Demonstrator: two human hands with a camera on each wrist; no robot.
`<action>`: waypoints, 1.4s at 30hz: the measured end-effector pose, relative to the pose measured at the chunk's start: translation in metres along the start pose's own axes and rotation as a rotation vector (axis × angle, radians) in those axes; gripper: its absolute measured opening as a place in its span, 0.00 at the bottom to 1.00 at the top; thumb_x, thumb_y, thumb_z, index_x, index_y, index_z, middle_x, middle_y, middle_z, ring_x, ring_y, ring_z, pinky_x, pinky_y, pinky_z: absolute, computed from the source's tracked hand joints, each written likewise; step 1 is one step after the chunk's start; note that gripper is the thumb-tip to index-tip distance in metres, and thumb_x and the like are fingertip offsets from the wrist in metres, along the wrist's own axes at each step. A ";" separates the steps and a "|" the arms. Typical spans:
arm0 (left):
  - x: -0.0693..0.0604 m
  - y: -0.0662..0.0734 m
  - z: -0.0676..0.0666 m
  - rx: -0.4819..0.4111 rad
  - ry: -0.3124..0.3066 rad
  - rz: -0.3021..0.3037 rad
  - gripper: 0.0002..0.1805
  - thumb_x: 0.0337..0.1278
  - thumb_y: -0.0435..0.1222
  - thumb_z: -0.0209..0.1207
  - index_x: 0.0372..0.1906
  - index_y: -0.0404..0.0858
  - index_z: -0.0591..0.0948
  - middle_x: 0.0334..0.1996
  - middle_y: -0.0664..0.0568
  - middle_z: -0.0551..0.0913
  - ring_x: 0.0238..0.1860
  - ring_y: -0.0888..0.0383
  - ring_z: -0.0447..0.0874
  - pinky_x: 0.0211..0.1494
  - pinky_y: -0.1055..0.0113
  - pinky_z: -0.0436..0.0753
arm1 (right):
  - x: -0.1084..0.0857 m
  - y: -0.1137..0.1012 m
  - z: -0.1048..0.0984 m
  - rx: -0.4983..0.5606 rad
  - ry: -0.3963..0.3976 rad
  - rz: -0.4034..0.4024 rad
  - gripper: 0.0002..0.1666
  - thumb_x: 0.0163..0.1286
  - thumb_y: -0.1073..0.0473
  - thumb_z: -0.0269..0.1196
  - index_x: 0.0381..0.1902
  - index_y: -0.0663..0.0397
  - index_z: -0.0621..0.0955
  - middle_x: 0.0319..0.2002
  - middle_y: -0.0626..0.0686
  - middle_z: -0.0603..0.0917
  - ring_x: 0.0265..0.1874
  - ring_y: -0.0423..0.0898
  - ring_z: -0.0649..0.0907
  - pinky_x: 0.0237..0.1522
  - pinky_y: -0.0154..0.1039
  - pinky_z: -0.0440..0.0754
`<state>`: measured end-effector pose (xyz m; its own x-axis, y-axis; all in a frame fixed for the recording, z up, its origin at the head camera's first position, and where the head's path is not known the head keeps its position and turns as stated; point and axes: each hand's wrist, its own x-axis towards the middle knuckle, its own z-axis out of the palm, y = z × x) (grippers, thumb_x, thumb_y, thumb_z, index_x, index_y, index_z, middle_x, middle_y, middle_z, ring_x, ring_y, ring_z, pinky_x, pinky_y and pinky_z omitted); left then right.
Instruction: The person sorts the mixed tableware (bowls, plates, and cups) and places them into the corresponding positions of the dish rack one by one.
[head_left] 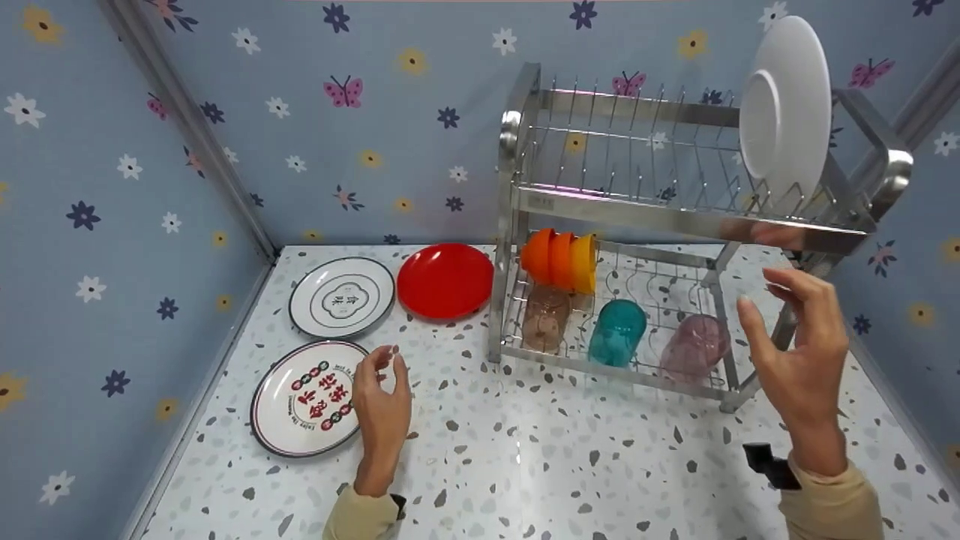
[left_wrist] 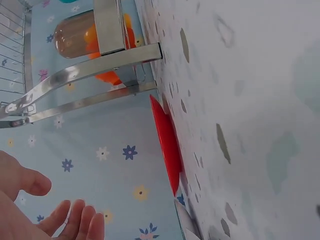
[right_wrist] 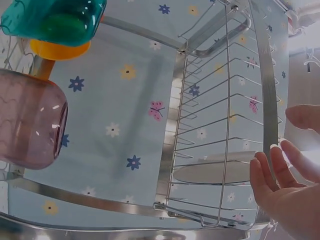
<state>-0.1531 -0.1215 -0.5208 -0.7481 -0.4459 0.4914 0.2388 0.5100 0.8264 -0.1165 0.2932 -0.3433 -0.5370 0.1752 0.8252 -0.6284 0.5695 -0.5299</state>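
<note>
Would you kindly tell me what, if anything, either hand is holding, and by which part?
Nothing is held; the left hand and the right hand are both empty.

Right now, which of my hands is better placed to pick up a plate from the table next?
Probably the left hand: it looks empty and is close beside the plate with red lettering, while the right hand is across by the dish rack.

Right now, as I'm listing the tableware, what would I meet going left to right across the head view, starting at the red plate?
Red plate, brown cup, teal cup, pink cup, white plate.
</note>
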 end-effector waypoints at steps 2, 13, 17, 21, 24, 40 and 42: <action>-0.002 -0.004 -0.006 0.021 0.013 -0.034 0.15 0.69 0.31 0.62 0.55 0.28 0.80 0.48 0.38 0.82 0.51 0.45 0.79 0.54 0.53 0.76 | -0.003 -0.002 0.003 0.009 -0.016 -0.009 0.23 0.62 0.80 0.64 0.55 0.81 0.77 0.54 0.54 0.80 0.56 0.49 0.79 0.64 0.40 0.76; -0.012 -0.022 -0.038 0.162 0.061 -0.190 0.28 0.68 0.34 0.62 0.67 0.25 0.70 0.61 0.28 0.69 0.64 0.33 0.67 0.66 0.40 0.66 | -0.019 -0.006 0.014 0.012 -0.108 -0.014 0.25 0.58 0.85 0.63 0.56 0.82 0.76 0.54 0.67 0.79 0.56 0.50 0.79 0.64 0.38 0.76; -0.012 -0.025 -0.047 0.203 0.080 -0.221 0.34 0.67 0.36 0.63 0.72 0.25 0.66 0.64 0.26 0.65 0.66 0.31 0.65 0.68 0.39 0.63 | -0.024 -0.006 0.017 0.024 -0.127 -0.012 0.26 0.56 0.86 0.64 0.55 0.81 0.76 0.53 0.67 0.79 0.55 0.51 0.79 0.64 0.37 0.76; -0.011 -0.028 -0.059 0.243 0.095 -0.268 0.40 0.65 0.37 0.64 0.75 0.25 0.61 0.69 0.23 0.57 0.69 0.27 0.57 0.71 0.36 0.57 | -0.029 -0.006 0.020 0.034 -0.156 -0.014 0.26 0.56 0.86 0.65 0.55 0.82 0.76 0.51 0.71 0.78 0.55 0.51 0.80 0.63 0.36 0.76; -0.009 -0.033 -0.068 0.257 0.089 -0.345 0.44 0.65 0.39 0.64 0.78 0.27 0.56 0.73 0.23 0.49 0.72 0.26 0.49 0.72 0.35 0.53 | -0.034 -0.006 0.024 0.044 -0.186 -0.005 0.27 0.55 0.86 0.65 0.55 0.81 0.77 0.51 0.72 0.78 0.54 0.46 0.80 0.60 0.32 0.76; -0.001 -0.056 -0.106 0.139 -0.004 -0.676 0.54 0.70 0.41 0.57 0.79 0.28 0.30 0.74 0.21 0.34 0.75 0.26 0.37 0.74 0.35 0.53 | -0.057 -0.009 0.055 0.114 -0.297 -0.027 0.30 0.52 0.84 0.69 0.56 0.77 0.78 0.51 0.69 0.80 0.53 0.51 0.80 0.60 0.35 0.77; 0.001 -0.059 -0.108 0.122 -0.021 -0.701 0.53 0.71 0.39 0.56 0.78 0.26 0.29 0.74 0.20 0.37 0.74 0.25 0.41 0.76 0.37 0.52 | -0.060 -0.010 0.058 0.117 -0.306 -0.022 0.30 0.53 0.84 0.69 0.56 0.76 0.78 0.52 0.68 0.81 0.53 0.51 0.81 0.60 0.34 0.77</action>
<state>-0.1007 -0.2313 -0.5395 -0.7122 -0.6856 -0.1509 -0.3730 0.1875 0.9087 -0.1109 0.2300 -0.3988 -0.6558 -0.0958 0.7488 -0.6926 0.4710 -0.5463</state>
